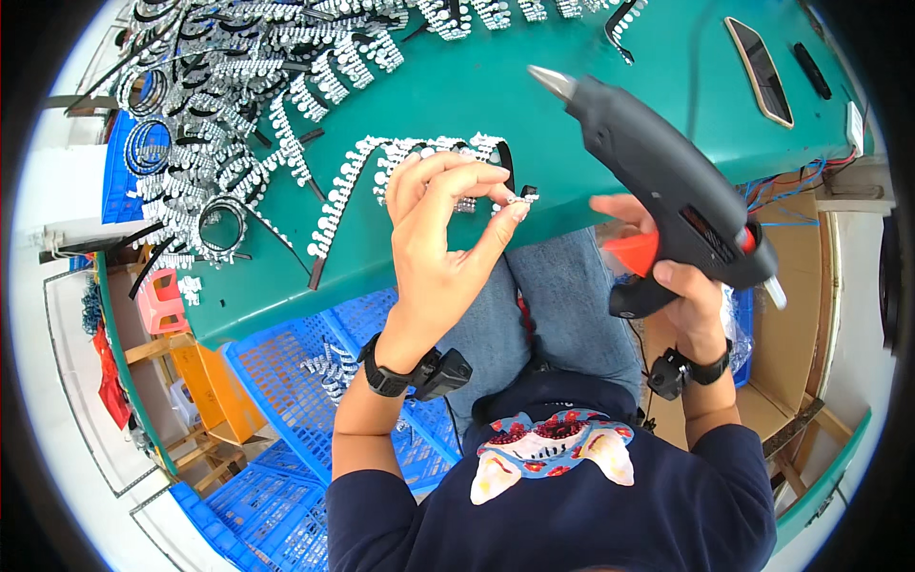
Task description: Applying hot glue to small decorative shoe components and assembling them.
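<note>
My left hand (443,214) pinches the end of a beaded strip (519,198) between thumb and forefinger, above the front of the green table. The strip is black-backed with white and clear beads. Part of it lies on the table behind my fingers, and my hand hides some of its length. In my right hand (691,291) is a black hot glue gun (667,162) with a red trigger. Its metal nozzle points up and to the left, apart from the strip. A clear glue stick (776,293) pokes out of its rear end.
A large heap of similar beaded strips (224,114) covers the table's left side. At the far right lie a phone (760,71) and a black pen-like object (812,71). Blue plastic crates (286,367) stand below left, with a pink stool (162,303) beside them. A cardboard box (786,315) is below right.
</note>
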The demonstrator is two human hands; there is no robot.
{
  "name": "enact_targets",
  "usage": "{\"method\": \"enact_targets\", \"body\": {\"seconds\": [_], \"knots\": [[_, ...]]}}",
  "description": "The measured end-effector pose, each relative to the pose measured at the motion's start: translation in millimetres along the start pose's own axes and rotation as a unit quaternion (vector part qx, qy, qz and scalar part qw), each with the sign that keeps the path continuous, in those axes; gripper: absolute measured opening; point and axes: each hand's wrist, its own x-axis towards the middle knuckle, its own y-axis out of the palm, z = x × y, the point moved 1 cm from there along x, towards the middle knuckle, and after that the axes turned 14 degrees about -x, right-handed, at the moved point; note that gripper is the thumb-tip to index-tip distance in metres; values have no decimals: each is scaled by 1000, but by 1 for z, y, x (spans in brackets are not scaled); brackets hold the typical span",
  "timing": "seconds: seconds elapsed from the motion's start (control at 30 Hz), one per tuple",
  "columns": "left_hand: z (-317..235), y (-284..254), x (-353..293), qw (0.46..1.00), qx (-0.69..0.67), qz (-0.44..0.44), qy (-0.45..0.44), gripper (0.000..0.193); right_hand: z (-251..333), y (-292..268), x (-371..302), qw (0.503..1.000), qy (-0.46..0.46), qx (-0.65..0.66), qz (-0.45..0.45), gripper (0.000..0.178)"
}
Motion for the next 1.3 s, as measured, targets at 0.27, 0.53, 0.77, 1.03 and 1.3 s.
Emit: {"method": "enact_targets", "body": {"seconds": [0.27, 0.53, 0.77, 1.03, 1.3], "knots": [[-10, -1, 8, 999, 17, 19, -23, 32, -14, 13, 41, 971, -43, 156, 178, 51], [-11, 1, 10, 998, 13, 48, -49, 43, -10, 20, 43, 964, -34, 188, 185, 59], [-11, 2, 8, 998, 30, 46, -45, 43, -12, 22, 45, 965, -15, 185, 183, 55], [-12, 5, 5, 998, 66, 12, -5, 42, -13, 25, 45, 963, -13, 193, 185, 52], [-2, 6, 3, 998, 58, 8, -18, 41, -15, 26, 49, 961, -13, 209, 180, 56]]}}
